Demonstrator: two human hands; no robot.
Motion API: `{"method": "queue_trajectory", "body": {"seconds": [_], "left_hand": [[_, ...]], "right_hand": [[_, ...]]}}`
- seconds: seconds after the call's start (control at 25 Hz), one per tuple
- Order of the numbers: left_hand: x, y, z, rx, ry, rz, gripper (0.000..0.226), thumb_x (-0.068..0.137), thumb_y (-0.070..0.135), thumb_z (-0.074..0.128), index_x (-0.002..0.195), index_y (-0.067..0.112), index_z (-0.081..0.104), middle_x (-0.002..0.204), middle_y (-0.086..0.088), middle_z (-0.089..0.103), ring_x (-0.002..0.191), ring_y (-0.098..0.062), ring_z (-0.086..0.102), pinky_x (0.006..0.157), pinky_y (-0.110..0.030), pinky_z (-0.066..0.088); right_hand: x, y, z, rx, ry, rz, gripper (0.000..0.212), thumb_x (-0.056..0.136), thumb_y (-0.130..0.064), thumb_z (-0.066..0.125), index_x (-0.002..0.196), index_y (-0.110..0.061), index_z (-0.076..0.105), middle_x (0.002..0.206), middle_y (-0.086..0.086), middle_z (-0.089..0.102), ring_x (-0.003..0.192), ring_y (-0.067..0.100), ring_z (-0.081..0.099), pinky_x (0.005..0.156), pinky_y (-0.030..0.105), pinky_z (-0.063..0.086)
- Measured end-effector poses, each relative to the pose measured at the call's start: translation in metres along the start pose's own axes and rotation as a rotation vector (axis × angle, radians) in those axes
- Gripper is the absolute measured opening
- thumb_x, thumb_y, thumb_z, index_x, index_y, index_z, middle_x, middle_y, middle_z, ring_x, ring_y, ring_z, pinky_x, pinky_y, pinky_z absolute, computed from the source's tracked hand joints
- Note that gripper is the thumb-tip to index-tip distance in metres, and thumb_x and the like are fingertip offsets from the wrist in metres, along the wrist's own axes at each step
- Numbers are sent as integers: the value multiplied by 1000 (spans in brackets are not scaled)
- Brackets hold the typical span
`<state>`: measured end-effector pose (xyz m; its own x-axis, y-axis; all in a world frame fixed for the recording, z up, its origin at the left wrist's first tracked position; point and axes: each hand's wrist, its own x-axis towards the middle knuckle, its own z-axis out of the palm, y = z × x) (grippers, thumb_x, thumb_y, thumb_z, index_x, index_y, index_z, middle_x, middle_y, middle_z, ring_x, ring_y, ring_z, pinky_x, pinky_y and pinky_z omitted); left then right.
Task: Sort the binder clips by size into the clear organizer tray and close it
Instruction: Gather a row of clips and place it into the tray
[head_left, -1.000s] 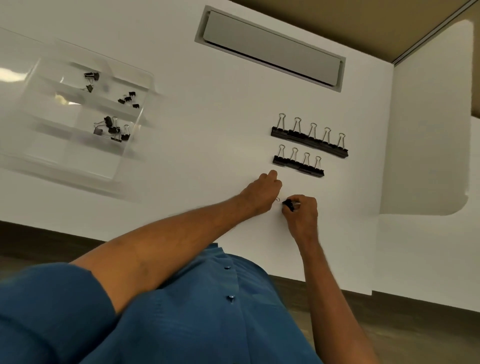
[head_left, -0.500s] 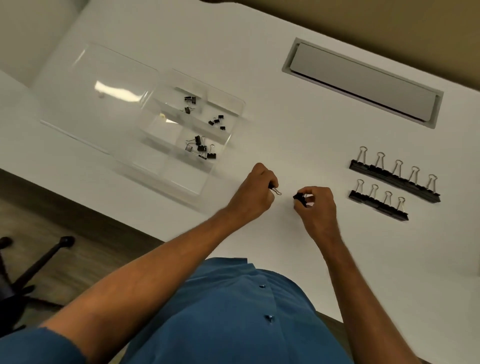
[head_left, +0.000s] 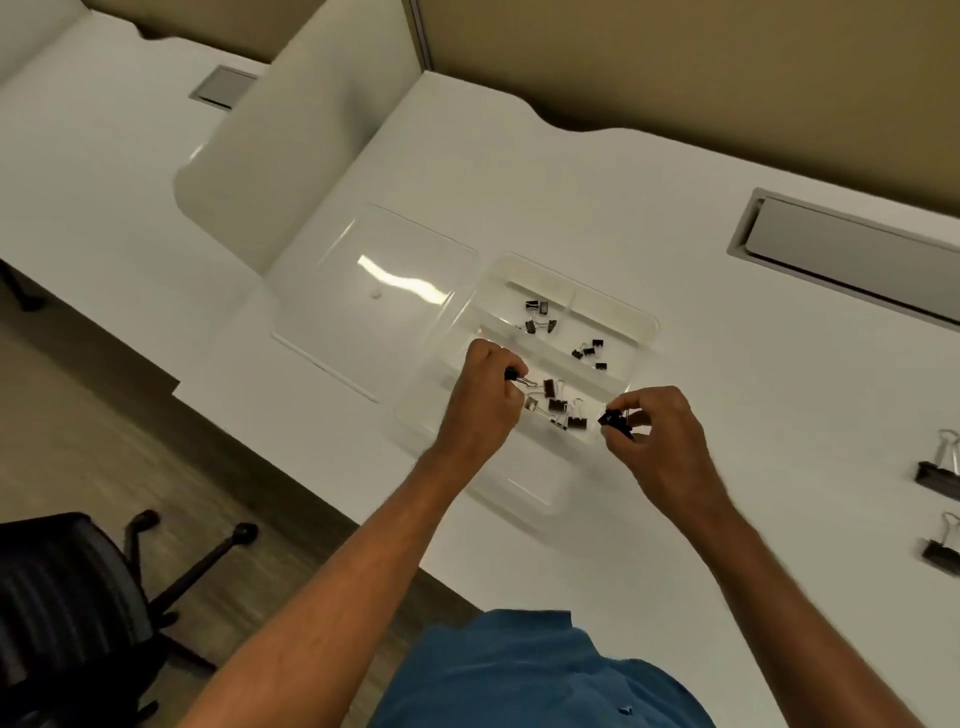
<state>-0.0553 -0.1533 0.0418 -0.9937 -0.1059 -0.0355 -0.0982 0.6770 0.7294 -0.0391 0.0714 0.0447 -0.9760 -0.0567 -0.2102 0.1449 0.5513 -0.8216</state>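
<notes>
White desk (head_left: 675, 249) (tan partition (head_left: 675, 62) behind), grey floor (head_left: 78, 415).

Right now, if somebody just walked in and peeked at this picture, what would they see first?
Two hands over a clear organizer tray mid-desk: the left hand pinches a small black binder clip above the compartment with a pile of clips, and the right hand pinches another clip at the tray's right edge. The tray's lid lies open to its left.
</notes>
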Motion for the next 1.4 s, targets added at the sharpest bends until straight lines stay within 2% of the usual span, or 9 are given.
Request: {"method": "queue_trajectory", "body": {"seconds": [0.16,0.32,0.44,0.56,0.68,0.76,0.96,1.24,1.4], "left_hand": [[37,-34,-9,124,-81,31,31,89,-10,53,107,12,65,115,1,49,97,-12,58,88,-25,53],[58,-48,-4,226,-192,29,34,88,-12,55,114,8,65,122,-8,51,101,-22,57,88,-36,54],[61,-55,-2,250,-249,36,39,87,-10,59,121,8,65,127,-10,53,108,-26,56,90,-36,53],[53,-58,-8,244,-188,112,44,84,-10,63,122,12,67,134,-9,54,112,-27,55,88,-36,54],[37,-60,-14,299,81,240,36,86,1,68,120,13,68,131,-9,60,112,-26,58,89,-34,53],[25,-68,-15,371,209,223,35,89,18,69,124,15,65,137,-9,57,121,-25,55,100,-36,47],[2,-88,-5,560,37,3,74,91,68,42,149,22,39,165,-7,19,148,-30,26,118,-49,27],[1,-90,-4,534,36,-9,74,91,69,42,147,22,43,165,-6,18,150,-29,23,119,-51,28],[2,-90,-5,530,23,4,69,91,64,49,145,21,45,165,-7,19,149,-29,23,118,-51,28]], "right_hand": [[26,-29,36,-9,-56,-88,25,85,-14,77,101,-29,65,108,-18,48,92,-2,61,74,13,53],[49,-47,64,-93,-120,-187,24,85,-13,75,100,-28,64,106,-17,47,93,3,60,81,21,54],[62,-49,76,-192,-145,-232,23,87,-12,74,101,-26,63,107,-13,45,92,2,56,78,12,48],[72,-50,86,-274,-170,-272,23,87,-10,73,103,-23,63,109,-10,45,89,5,53,77,9,44],[80,-54,97,-335,-175,-338,21,87,-9,73,103,-18,64,110,-4,49,89,11,55,78,24,52],[85,-58,106,-394,-175,-357,20,87,-10,73,104,-16,65,111,0,53,89,15,57,79,29,53],[95,-54,125,-585,-192,-378,27,88,-17,73,114,-15,65,120,5,58,103,23,59,92,39,45],[88,-46,126,-577,-161,-409,36,91,-17,71,126,-17,61,129,6,59,116,24,57,97,42,43],[69,-41,105,-477,-60,-432,31,93,-16,66,124,-18,62,131,2,56,121,20,53,98,37,44]]}}
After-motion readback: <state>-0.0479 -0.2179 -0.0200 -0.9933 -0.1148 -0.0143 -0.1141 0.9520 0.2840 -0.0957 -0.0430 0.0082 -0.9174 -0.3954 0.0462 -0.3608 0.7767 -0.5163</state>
